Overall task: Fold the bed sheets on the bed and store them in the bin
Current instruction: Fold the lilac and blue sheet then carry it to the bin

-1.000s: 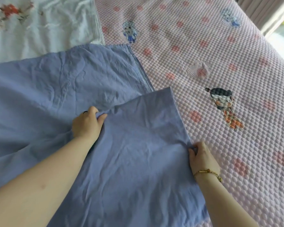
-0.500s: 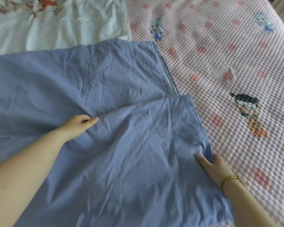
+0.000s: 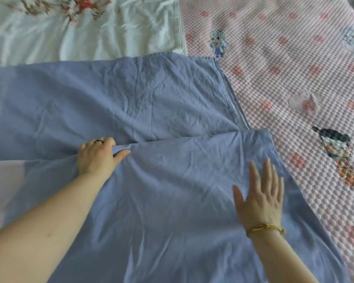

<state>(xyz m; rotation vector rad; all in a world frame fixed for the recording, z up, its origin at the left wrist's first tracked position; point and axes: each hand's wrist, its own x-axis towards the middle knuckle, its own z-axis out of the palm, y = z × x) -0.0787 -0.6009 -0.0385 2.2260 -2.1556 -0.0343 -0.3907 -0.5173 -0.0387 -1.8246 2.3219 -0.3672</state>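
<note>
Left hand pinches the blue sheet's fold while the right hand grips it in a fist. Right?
No. Head view: the right hand lies flat, palm down, on the blue sheet; the left hand does pinch the fold.

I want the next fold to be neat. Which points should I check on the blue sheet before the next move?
1. Left hand grips the folded edge of the blue sheet: ok.
2. Right hand lies flat on the top layer: ok.
3. Top layer smooth: not ok, creases show.
4. Right edges of both layers aligned: not ok, the top corner sticks out past the lower hem.
5. Bin in reach: cannot tell, not in view.
</note>
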